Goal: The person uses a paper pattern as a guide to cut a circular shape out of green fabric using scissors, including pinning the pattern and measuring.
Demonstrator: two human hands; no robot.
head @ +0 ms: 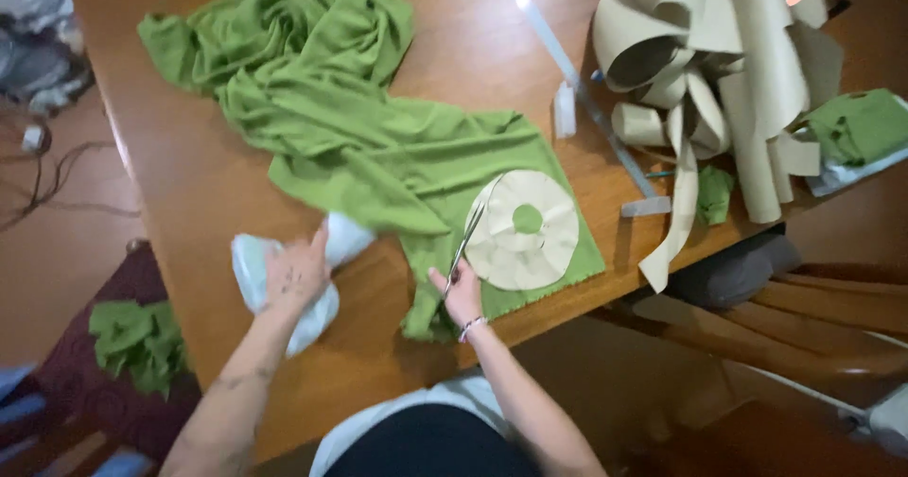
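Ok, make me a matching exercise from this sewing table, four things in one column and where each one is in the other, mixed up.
Things:
1. scissors
2. ring-shaped paper pattern
3. white cloth
4. paper rolls

Places:
A. under the left hand
B. piled at the table's far right
C. in the right hand
D. flat on the green fabric

Pairs: 1-C, 2-D, 3-A, 4-B

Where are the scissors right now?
The scissors are in the right hand, near the table's front edge. Their blades lie on the green cloth, against the left edge of the round paper pattern.
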